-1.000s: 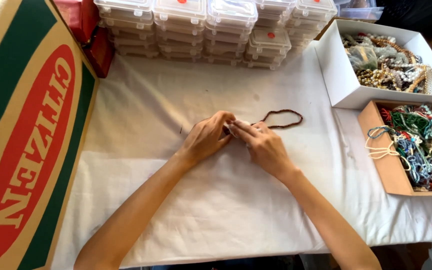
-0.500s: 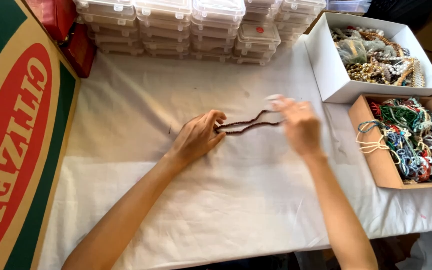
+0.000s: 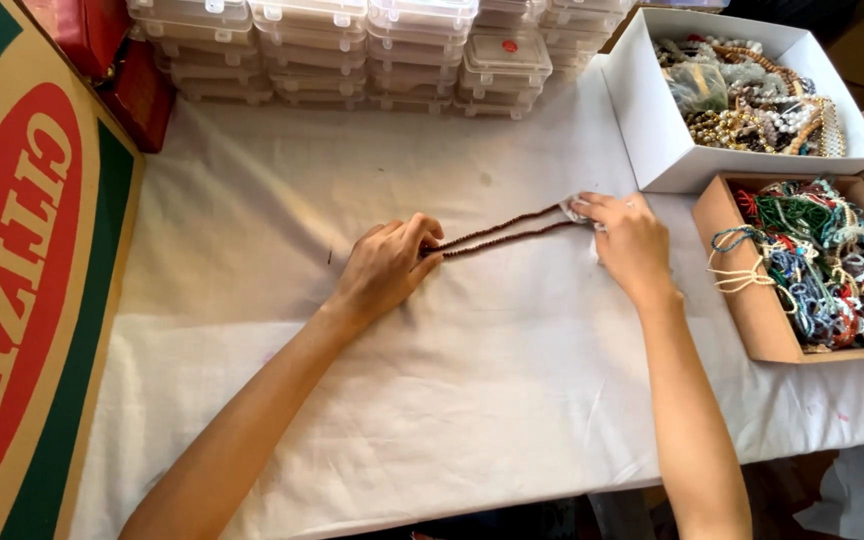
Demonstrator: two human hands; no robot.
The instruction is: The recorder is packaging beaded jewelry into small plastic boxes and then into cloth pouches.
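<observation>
On the white cloth-covered table [image 3: 512,400], we pinch a doubled strand of small brown beads [image 3: 508,232] taut between both hands: our left hand [image 3: 387,268] grips one end, our right hand [image 3: 630,240] the other.

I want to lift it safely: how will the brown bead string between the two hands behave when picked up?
The brown bead string is probably floppy: it only looks straight because the left hand and right hand stretch it. It seems thin and light. Released at one end, it would likely sag rather than roll.
</observation>
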